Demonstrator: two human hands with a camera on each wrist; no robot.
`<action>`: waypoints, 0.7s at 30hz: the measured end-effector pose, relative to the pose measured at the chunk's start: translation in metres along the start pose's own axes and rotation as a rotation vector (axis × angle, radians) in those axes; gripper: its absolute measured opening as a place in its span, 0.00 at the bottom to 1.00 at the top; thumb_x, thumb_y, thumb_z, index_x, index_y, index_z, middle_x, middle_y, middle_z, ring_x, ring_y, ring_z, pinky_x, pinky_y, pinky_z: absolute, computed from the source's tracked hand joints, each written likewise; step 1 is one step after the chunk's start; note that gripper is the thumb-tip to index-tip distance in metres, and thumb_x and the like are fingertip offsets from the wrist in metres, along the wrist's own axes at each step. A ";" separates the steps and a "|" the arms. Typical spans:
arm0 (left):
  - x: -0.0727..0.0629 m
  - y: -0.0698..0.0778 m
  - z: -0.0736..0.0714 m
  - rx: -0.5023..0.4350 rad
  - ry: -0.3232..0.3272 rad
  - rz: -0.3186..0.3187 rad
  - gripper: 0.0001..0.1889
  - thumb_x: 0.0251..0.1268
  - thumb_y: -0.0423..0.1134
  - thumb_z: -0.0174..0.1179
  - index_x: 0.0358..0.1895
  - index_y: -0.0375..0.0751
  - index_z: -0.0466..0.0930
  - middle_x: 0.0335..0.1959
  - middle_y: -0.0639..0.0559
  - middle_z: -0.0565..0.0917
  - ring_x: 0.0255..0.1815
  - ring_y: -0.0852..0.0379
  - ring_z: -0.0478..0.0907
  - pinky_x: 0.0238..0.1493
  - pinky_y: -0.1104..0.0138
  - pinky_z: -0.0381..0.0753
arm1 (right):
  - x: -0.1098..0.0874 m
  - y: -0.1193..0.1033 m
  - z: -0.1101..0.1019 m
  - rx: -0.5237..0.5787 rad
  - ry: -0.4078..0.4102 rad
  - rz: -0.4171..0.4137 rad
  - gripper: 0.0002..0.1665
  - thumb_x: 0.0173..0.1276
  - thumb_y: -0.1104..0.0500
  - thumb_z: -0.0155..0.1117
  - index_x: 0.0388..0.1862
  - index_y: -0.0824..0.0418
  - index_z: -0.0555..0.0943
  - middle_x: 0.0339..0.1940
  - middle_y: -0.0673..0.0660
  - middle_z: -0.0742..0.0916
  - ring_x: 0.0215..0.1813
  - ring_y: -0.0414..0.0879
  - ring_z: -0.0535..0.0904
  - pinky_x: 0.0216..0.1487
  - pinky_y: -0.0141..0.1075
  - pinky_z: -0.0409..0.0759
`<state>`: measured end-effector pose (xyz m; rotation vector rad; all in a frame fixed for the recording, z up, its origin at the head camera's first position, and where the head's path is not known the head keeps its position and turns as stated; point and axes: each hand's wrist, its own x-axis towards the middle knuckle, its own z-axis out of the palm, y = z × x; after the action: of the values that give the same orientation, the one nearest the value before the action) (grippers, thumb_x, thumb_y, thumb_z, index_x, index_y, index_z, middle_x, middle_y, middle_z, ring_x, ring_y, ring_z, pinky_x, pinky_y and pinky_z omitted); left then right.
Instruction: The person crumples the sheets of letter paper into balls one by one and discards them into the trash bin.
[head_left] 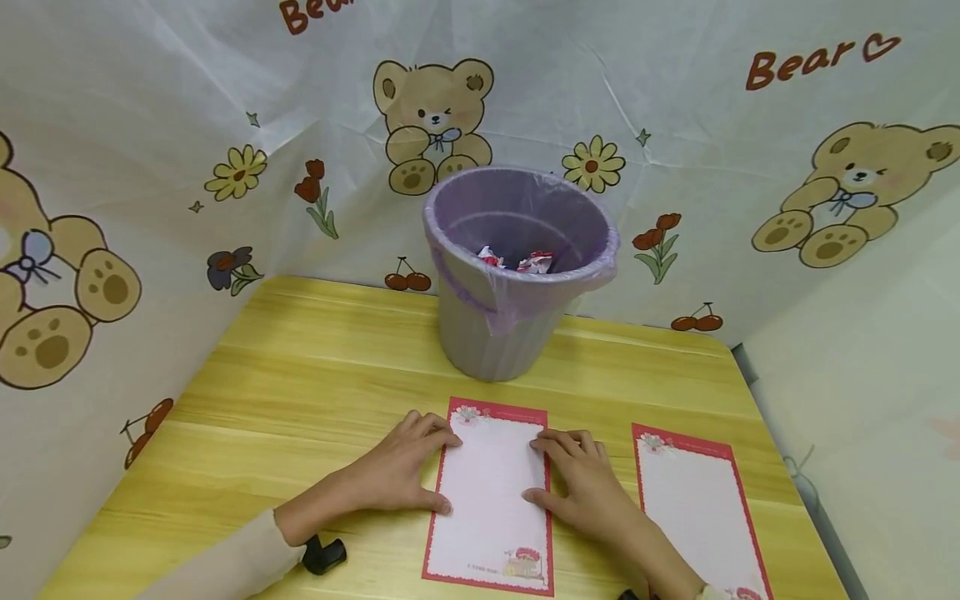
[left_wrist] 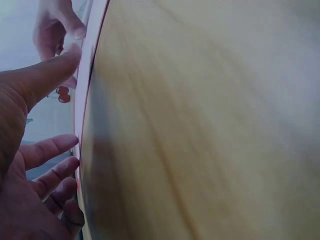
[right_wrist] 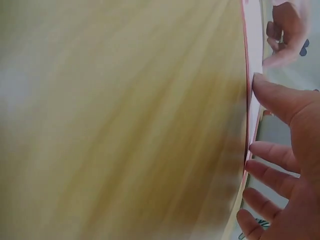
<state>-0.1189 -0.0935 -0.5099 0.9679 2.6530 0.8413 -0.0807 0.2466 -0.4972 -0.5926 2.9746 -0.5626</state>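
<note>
- Near, centre: the red-bordered letter sheet [head_left: 491, 492] lies on the wood-grain surface [head_left: 300, 375], between the hands; whether its side edges are lifted cannot be told.
- Left hand [head_left: 397, 473] spread, thumb and fingertips touching the left border; right hand [head_left: 583, 482] likewise at the right border. Hands apart, neither clamped.
- Step, as judged: taking hold of the sheet from both sides. The next move would call for a firmer pinch on those thin edges.
- Right side: a second matching sheet [head_left: 697, 500], partly behind the right forearm, restricts room there.
- Left side: wide bare surface out to its edge.
- Far: the purple bin [head_left: 483, 354], crumpled papers [head_left: 536, 263] inside, stands just beyond the sheet's top edge, limiting forward travel.
- Behind: bear-print cloth [head_left: 337, 100] backs the surface's far edge.
</note>
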 end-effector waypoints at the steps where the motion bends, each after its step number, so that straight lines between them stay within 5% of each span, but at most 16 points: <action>1: 0.000 -0.001 0.000 0.007 -0.002 0.003 0.47 0.48 0.65 0.83 0.72 0.54 0.76 0.70 0.61 0.72 0.61 0.61 0.62 0.68 0.54 0.73 | 0.001 -0.001 0.001 -0.001 -0.003 -0.001 0.41 0.64 0.34 0.79 0.72 0.49 0.80 0.75 0.50 0.81 0.73 0.52 0.70 0.70 0.57 0.70; 12: 0.003 -0.005 -0.001 0.066 -0.033 -0.032 0.60 0.43 0.70 0.83 0.80 0.49 0.67 0.78 0.51 0.68 0.64 0.54 0.62 0.71 0.46 0.69 | 0.007 -0.001 -0.002 0.005 -0.094 0.029 0.62 0.50 0.23 0.82 0.78 0.52 0.74 0.78 0.52 0.77 0.78 0.57 0.66 0.77 0.62 0.65; 21: 0.012 0.002 -0.002 0.092 -0.044 -0.055 0.60 0.38 0.67 0.87 0.77 0.48 0.69 0.74 0.53 0.71 0.61 0.55 0.64 0.68 0.50 0.72 | 0.014 0.003 -0.002 0.074 -0.084 0.029 0.63 0.44 0.25 0.86 0.73 0.53 0.74 0.74 0.53 0.78 0.75 0.56 0.67 0.76 0.65 0.63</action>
<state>-0.1278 -0.0860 -0.5068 0.9188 2.6883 0.6831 -0.0950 0.2450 -0.4963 -0.5523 2.8648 -0.6263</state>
